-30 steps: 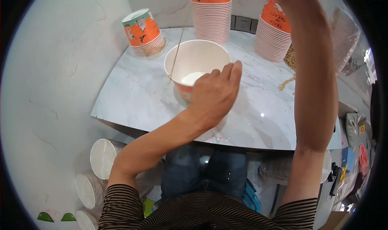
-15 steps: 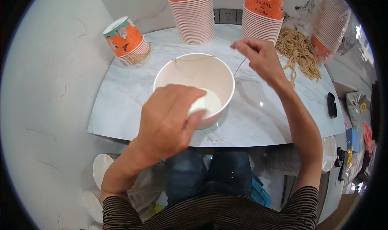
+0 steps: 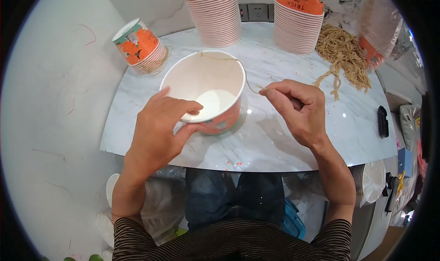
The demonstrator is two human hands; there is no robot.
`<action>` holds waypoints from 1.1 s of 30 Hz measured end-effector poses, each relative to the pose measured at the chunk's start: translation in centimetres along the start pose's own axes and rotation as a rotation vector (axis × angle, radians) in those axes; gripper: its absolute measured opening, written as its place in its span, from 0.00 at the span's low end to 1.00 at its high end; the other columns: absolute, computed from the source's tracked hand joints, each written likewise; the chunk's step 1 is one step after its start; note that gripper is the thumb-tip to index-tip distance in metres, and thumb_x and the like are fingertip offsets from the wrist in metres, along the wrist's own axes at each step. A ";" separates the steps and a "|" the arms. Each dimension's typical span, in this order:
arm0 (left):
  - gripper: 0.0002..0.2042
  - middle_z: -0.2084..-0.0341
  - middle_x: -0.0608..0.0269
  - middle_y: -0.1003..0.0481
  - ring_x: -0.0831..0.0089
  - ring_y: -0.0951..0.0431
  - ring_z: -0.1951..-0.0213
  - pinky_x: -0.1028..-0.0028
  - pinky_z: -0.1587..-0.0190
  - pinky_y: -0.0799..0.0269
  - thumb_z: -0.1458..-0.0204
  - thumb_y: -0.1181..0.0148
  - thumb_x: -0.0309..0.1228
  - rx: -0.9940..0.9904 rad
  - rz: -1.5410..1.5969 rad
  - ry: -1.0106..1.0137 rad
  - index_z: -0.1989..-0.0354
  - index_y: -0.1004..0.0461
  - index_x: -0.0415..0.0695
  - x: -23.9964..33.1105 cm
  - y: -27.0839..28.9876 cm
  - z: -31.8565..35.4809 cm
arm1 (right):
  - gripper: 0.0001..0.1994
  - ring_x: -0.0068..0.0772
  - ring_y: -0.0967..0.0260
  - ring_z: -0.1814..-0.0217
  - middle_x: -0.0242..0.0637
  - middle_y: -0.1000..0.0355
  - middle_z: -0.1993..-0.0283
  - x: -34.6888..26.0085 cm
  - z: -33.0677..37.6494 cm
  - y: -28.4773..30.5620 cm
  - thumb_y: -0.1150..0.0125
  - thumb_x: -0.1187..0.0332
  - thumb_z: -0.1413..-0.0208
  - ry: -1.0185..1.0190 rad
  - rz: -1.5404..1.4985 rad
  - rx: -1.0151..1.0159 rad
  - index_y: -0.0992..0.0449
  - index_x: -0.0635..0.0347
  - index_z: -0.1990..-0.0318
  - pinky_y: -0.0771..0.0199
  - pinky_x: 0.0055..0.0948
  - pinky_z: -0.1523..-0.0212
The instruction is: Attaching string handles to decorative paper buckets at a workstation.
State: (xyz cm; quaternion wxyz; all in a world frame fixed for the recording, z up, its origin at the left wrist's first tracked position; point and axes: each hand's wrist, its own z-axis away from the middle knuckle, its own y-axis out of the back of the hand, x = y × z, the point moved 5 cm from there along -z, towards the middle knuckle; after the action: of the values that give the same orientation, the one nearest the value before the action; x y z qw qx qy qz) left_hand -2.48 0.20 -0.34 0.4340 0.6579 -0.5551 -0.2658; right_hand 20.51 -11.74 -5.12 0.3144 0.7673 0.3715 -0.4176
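Observation:
A large paper bucket (image 3: 181, 75), white inside with a patterned orange outer wall, stands slightly tilted on the table, its mouth toward me. My left hand (image 3: 158, 130) grips its near rim, thumb outside the wall and index finger reaching over the inside. A thin tan cord (image 3: 249, 84) is attached at the far rim, crosses the opening and runs out over the right side. My right hand (image 3: 300, 107) pinches the loose end of that cord between thumb and forefinger, to the right of the bucket and apart from it.
Two tall stacks of orange buckets, one left (image 3: 213, 20) and one right (image 3: 299, 27), stand at the back. A small leaning stack (image 3: 141, 48) with cords is at left. Tan cords (image 3: 343, 54) lie heaped at right, beside a wrapped stack (image 3: 378, 29). A black object (image 3: 383, 121) rests near the right edge.
My right hand has come down toward me, drawing the cord end with it. The bucket has shifted left and tilted, showing more orange side. My left hand has moved left and taken its rim.

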 end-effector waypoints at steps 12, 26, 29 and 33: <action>0.18 0.69 0.52 0.14 0.65 0.11 0.63 0.72 0.58 0.17 0.48 0.28 0.21 -0.019 0.308 0.227 0.49 0.23 0.38 0.5 -2.8 -1.8 | 0.05 0.36 0.29 0.79 0.36 0.26 0.76 -0.6 1.7 -3.7 0.30 0.75 0.49 0.421 0.299 -0.058 0.16 0.57 0.64 0.33 0.32 0.78; 0.26 0.56 0.51 0.16 0.63 0.11 0.61 0.73 0.63 0.15 0.49 0.28 0.19 -0.012 0.403 0.313 0.41 0.27 0.39 2.6 -3.0 -2.9 | 0.03 0.36 0.27 0.78 0.34 0.26 0.75 -0.5 1.9 -3.7 0.30 0.73 0.50 0.424 0.429 0.023 0.19 0.56 0.69 0.31 0.33 0.78; 0.26 0.55 0.51 0.16 0.62 0.11 0.61 0.72 0.63 0.15 0.50 0.27 0.19 -0.003 0.419 0.311 0.40 0.27 0.39 2.8 -2.9 -3.0 | 0.03 0.36 0.27 0.78 0.34 0.25 0.75 -0.6 1.9 -3.8 0.30 0.73 0.50 0.435 0.448 0.021 0.19 0.56 0.69 0.31 0.33 0.79; 0.27 0.55 0.50 0.16 0.62 0.11 0.61 0.72 0.64 0.16 0.50 0.27 0.20 -0.001 0.386 0.292 0.40 0.27 0.40 2.7 -3.1 -2.9 | 0.02 0.36 0.27 0.78 0.34 0.25 0.76 -0.4 1.9 -3.9 0.30 0.73 0.50 0.416 0.438 0.031 0.19 0.56 0.69 0.31 0.33 0.79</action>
State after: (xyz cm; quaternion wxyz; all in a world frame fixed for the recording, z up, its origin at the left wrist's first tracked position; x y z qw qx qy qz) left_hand 2.17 -1.53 -1.29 0.5528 0.5708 -0.6018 -0.0799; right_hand 16.38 -11.33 -6.23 0.3026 0.9028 0.2473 -0.1793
